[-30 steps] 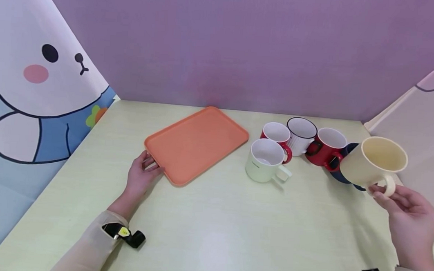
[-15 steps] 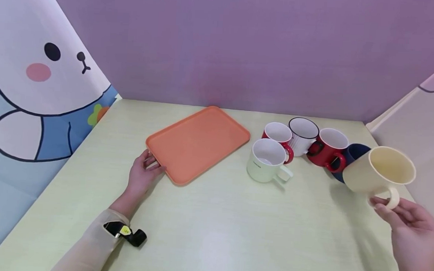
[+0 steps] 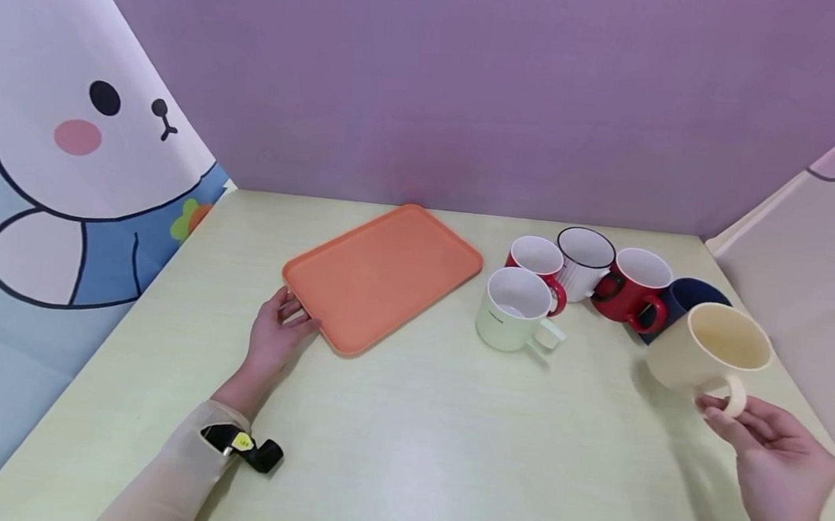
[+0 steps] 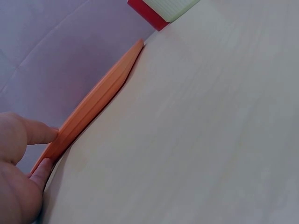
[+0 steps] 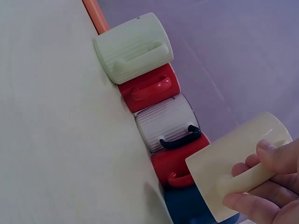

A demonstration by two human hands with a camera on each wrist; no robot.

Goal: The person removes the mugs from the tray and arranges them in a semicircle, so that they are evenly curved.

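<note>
My right hand [image 3: 779,460] pinches the handle of a cream mug [image 3: 696,358], as the right wrist view also shows. This mug is tilted, its mouth leaning right, and it hangs above the table in front of a dark blue mug [image 3: 685,300], partly covering it. At the left, the fingertips and thumb of my left hand [image 3: 275,339] touch the near-left edge of an orange tray [image 3: 381,278] that lies angled on the table. In the left wrist view the digits rest spread along the tray's rim [image 4: 96,100].
Several mugs stand bunched at the back right: a pale green mug [image 3: 510,316], a red one [image 3: 537,255] behind it, a white one with a dark rim [image 3: 578,273], and another red one [image 3: 628,291]. A purple wall [image 3: 426,96] borders the table's back.
My right hand has lowered the cream mug toward the table, lately shifting a little left, and the dark blue mug's mouth shows more. My left hand and the tray stay put.
</note>
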